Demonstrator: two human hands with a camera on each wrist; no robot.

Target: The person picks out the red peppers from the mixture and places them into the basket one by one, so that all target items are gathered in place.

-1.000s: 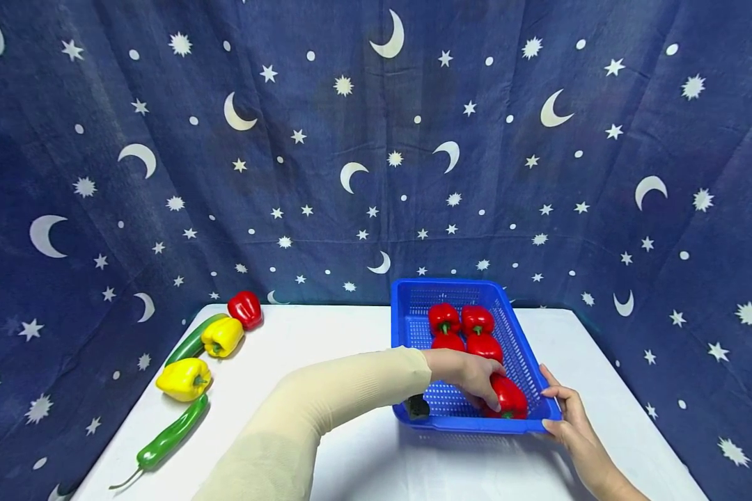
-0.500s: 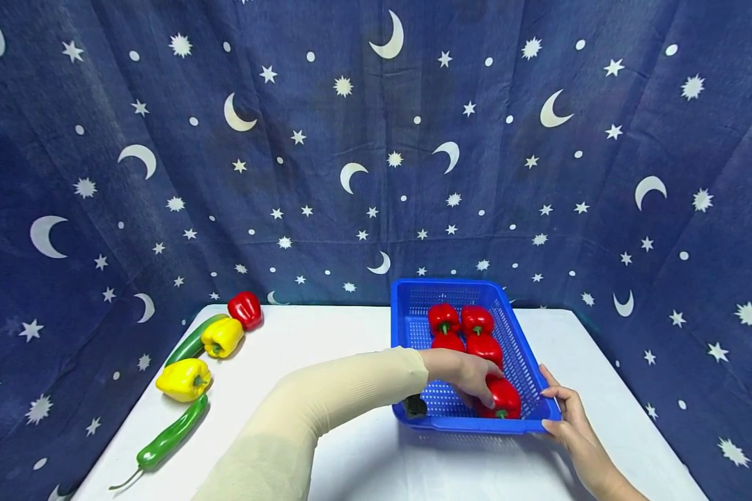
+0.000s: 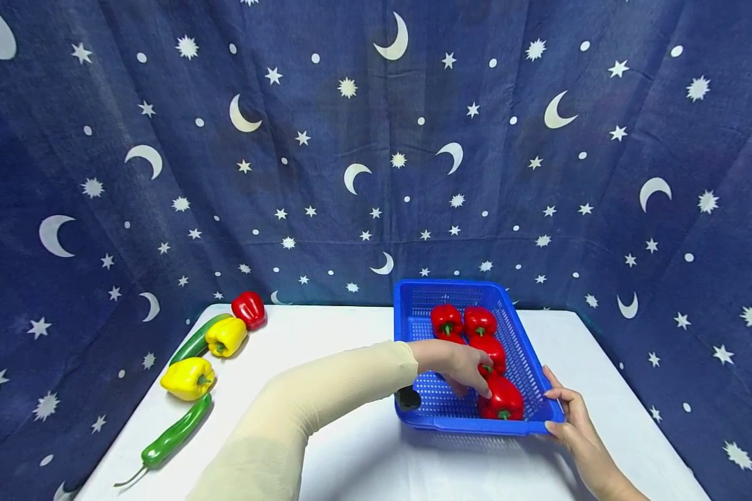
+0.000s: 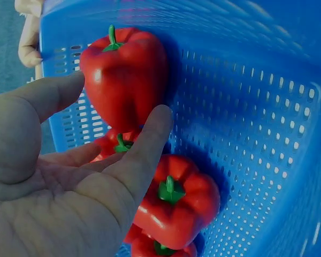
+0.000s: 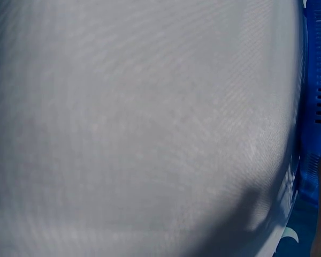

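A blue perforated basket [image 3: 464, 425] sits on the white table with several red bell peppers in it, lined up toward its right side. My left hand [image 3: 459, 363] is inside the basket, just left of the front bell pepper [image 3: 505, 402]. In the left wrist view its fingers are spread and fairly straight; one tip reaches the side of that bell pepper [image 4: 125, 75], and whether it touches is unclear. Another bell pepper [image 4: 176, 206] lies below the fingers, partly covered. My right hand [image 3: 578, 430] grips the basket's near right corner, fingers over the rim and thumb at the front.
Along the table's left edge lie a green chili pepper [image 3: 174, 433], two yellow bell peppers [image 3: 188, 379], a long green vegetable [image 3: 196, 339] and a red bell pepper [image 3: 248, 310]. Behind the table hangs a blue curtain [image 3: 326, 174] with moons and stars.
The front red bell pepper has shifted slightly left in the basket. My left hand has let go of it and drawn back up and left. The right hand keeps its grip.
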